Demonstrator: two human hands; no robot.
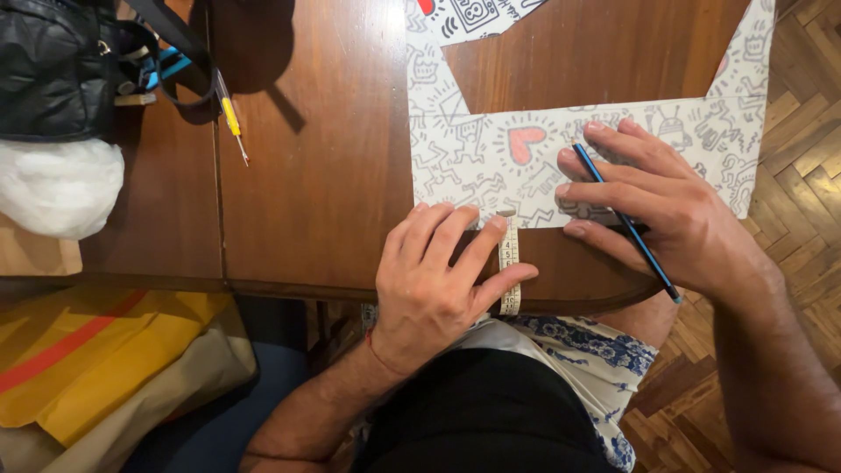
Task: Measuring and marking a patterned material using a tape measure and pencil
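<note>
Left hand (434, 280): we see it lying palm down at the near edge of the table (324, 166), fingers loosely spread, not closed round anything; index finger and thumb press a tape measure (509, 263) flat against the wood, the tape running from the lower border of the fabric (491, 162) to the table edge and hanging over it. Right hand (666, 210): we find it resting on the fabric's lower border, fingers extended and flat, with a blue pencil (624, 219) lodged between index and middle finger, its tip pointing away toward the heart motif, its dark end jutting past the table edge. Fabric: white, printed with black line figures and a red heart, spread on the far right part of the table, its lower border just beside both hands. Also on the table, well apart at far left: a black bag (53, 66), a white wad (57, 188), a yellow-handled tool (231, 118)
</note>
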